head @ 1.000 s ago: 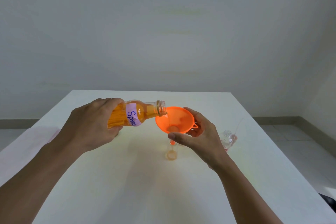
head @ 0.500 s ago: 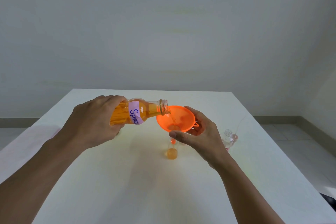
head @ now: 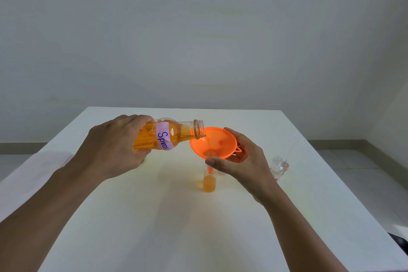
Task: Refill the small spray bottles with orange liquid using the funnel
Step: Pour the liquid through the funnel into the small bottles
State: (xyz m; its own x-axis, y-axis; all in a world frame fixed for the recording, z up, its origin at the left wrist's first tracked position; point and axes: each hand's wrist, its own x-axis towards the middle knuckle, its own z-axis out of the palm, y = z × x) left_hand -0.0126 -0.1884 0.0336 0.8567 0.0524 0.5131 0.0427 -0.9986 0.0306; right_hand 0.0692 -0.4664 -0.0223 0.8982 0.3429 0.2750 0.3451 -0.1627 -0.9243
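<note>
My left hand (head: 114, 146) grips a clear refill bottle (head: 170, 136) of orange liquid with a purple label, tipped almost level, its open mouth over the rim of an orange funnel (head: 213, 142). A thin stream runs into the funnel. My right hand (head: 242, 161) holds the funnel from the right, thumb in front under the bowl. The funnel's spout goes into a small clear bottle (head: 209, 183) standing on the white table (head: 154, 216), about half full of orange liquid. A second small bottle (head: 277, 164), uncapped and clear, stands to the right behind my right hand.
A thin spray tube with a reddish cap (head: 288, 159) lies just right of the second small bottle. The table's right edge (head: 353, 201) drops to a tiled floor. A pale wall stands behind the table's far edge.
The refill bottle has tipped a little further and liquid keeps flowing. The orange level in the small bottle under the funnel has risen. Both hands stay in nearly the same place.
</note>
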